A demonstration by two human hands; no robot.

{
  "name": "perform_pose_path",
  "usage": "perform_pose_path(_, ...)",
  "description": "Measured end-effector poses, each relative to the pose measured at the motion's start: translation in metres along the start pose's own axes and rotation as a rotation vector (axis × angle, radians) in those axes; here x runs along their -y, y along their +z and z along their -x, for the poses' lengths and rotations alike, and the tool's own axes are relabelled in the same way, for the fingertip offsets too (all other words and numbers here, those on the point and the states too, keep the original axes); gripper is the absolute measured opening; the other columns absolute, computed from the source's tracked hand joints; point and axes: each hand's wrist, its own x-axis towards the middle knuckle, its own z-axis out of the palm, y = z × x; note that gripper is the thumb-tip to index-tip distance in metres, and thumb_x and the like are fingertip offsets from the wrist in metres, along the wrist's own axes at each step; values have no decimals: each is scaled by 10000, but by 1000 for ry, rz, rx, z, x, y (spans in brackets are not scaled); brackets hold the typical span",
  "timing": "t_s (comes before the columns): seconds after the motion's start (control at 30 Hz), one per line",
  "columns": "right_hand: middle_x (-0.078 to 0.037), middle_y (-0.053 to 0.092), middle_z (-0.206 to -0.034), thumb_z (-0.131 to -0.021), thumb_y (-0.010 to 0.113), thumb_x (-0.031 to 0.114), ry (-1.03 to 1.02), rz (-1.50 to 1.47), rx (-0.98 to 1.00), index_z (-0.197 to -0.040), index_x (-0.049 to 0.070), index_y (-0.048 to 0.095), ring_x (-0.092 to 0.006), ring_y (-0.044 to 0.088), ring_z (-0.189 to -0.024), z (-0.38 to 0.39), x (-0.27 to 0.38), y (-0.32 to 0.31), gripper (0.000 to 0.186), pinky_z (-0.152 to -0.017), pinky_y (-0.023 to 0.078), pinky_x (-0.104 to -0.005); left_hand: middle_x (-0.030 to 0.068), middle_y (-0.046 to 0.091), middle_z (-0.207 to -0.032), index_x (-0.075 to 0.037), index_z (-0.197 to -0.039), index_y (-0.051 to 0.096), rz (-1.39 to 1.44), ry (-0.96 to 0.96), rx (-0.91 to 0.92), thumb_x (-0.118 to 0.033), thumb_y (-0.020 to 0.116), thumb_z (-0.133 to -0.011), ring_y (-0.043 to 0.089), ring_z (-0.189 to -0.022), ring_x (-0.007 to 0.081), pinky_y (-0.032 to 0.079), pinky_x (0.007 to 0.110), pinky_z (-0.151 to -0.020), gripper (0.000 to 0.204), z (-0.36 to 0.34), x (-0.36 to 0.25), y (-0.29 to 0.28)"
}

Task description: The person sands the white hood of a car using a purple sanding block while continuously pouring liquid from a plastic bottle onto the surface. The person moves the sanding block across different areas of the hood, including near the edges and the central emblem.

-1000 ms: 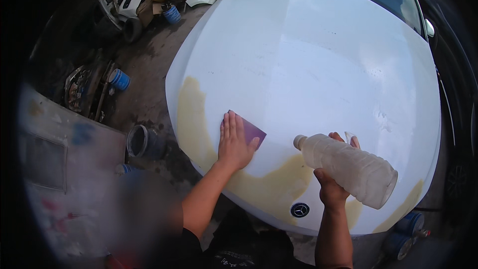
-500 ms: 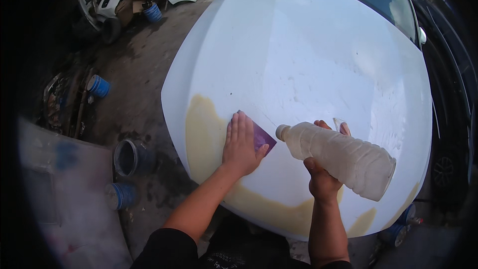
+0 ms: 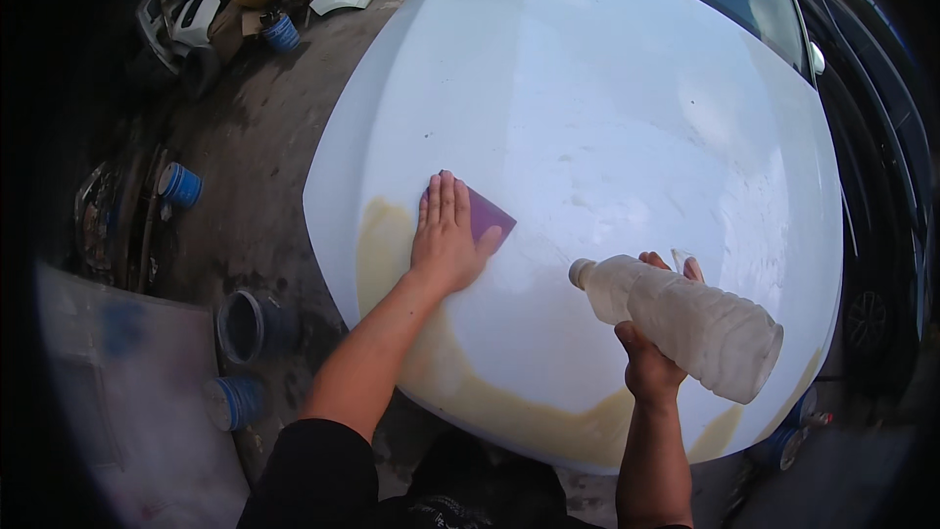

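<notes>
**A:** Where are you in the work now?

**B:** Your left hand point(image 3: 446, 240) lies flat, fingers stretched out and close together, pressing a purple sanding sheet point(image 3: 486, 215) on the white car hood point(image 3: 607, 108). The sheet is in the near-left part of the hood, just beside the yellowish sanded patch point(image 3: 387, 245) that runs along the near edge. Your right hand point(image 3: 651, 358) is closed around a cloudy plastic bottle point(image 3: 690, 323); it is tilted, with the mouth pointing left toward the sheet and just above the hood.

**A:** So which step is this?

**B:** I judge it is wet sanding: you wet the surface while the sheet rests on it. I cannot tell if liquid is coming out at this moment.

**A:** What does the next move ask from me?

**B:** Probably tip the bottle a little more, so the liquid falls near the sheet. Then rub with even, flat pressure, and keep the whole palm on the sheet so it does not slide away.
</notes>
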Motion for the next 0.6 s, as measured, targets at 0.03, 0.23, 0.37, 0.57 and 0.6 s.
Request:
perform_pose_path(0.03,-192,508,-1396,-759,847,163,-9,-20,-22,-1518,21,148,-309,501,-1286,-2,-2,1,1042,-1090,410,-484,259,35,-1616,91,-1524,82,16,-63,-27,-530,364,-1000,-7,-1513,372,29,461,-1226,860,-38,21,-8)
perform_pose_path(0.23,-202,502,-1396,-753,835,98,32,-150,-160,-1516,29,160,-314,496,-1289,0,-11,17,1021,-1078,429,-485,254,43,-1616,84,-1526,97,-36,86,2,-547,351,-993,-6,-1513,363,22,439,-1231,864,-66,-51,-16)
perform_pose_path(0.37,-208,505,-1390,-749,833,82,5,-102,-154,-1513,29,169,-319,493,-1294,1,-4,8,1014,-1076,432,-489,293,46,-1601,113,-1512,98,67,271,33,-532,460,-967,9,-1507,395,32,483,-1223,919,13,-59,3)
perform_pose_path(0.57,-201,516,-1372,-775,821,122,-34,-155,-215,-1507,31,196,-330,482,-1305,0,-14,22,967,-1082,427,-499,252,45,-1618,82,-1529,77,8,-183,-57,-545,308,-1009,-15,-1513,363,28,442,-1228,846,-131,72,-34)
perform_pose_path(0.6,-195,518,-1367,-780,820,132,-43,-209,-244,-1505,33,203,-331,481,-1306,-1,-20,27,957,-1084,425,-502,240,42,-1622,74,-1532,72,-24,-182,-59,-549,293,-1009,-21,-1515,354,25,431,-1229,843,-143,54,-38)
